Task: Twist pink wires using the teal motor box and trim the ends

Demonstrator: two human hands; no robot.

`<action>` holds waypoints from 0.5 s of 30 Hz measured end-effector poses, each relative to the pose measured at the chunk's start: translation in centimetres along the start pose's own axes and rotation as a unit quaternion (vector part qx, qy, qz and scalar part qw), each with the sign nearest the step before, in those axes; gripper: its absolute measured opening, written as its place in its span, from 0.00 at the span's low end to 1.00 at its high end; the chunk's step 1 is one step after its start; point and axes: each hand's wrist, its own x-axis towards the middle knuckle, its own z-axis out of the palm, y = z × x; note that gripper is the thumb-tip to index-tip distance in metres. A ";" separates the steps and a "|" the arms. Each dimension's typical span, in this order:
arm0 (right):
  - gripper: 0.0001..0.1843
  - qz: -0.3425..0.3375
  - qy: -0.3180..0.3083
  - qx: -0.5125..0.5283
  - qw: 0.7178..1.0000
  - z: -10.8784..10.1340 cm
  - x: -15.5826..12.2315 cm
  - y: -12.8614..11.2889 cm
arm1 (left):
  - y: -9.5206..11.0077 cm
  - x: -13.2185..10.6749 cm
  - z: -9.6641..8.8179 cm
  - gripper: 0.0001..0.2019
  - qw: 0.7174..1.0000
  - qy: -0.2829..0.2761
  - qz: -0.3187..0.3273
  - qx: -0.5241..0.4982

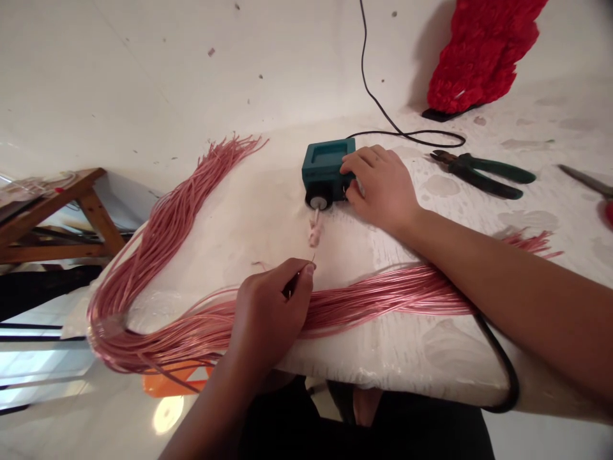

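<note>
My right hand [378, 182] grips the right side of a small teal motor box [328, 160], its fingers on the top edge and the thumb lower on the side. A round black-and-grey hub [318, 202] faces me from the box's front. Out of the hub sticks a short shaft carrying a pale pink lump [315, 233]. Just below the lump, my left hand [275, 306] is closed in a pinch on a thin wire [313, 259], whose tip shows above the thumb. Under the left hand runs a long bundle of pink-coated wires [373, 297], bent round at the left.
Dark green pliers [483, 172] and red-handled scissors [587, 182] lie at the right. A red textured object [483, 57] stands at the back. A black cord [366, 76] loops behind the motor box. The table's front edge [364, 377] is close to me; an orange object [167, 381] is below it.
</note>
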 end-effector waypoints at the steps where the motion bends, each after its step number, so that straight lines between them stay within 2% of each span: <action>1: 0.16 -0.001 0.000 0.001 1.000 0.0 0.0 0.0 | 0.1 -0.1 -0.1 0.11 1.000 0.000 0.004 -0.007; 15: 0.17 0.011 -0.031 0.010 0.999 -0.8 0.1 -0.5 | 0.4 -1.2 -0.5 0.09 0.999 0.024 0.000 -0.046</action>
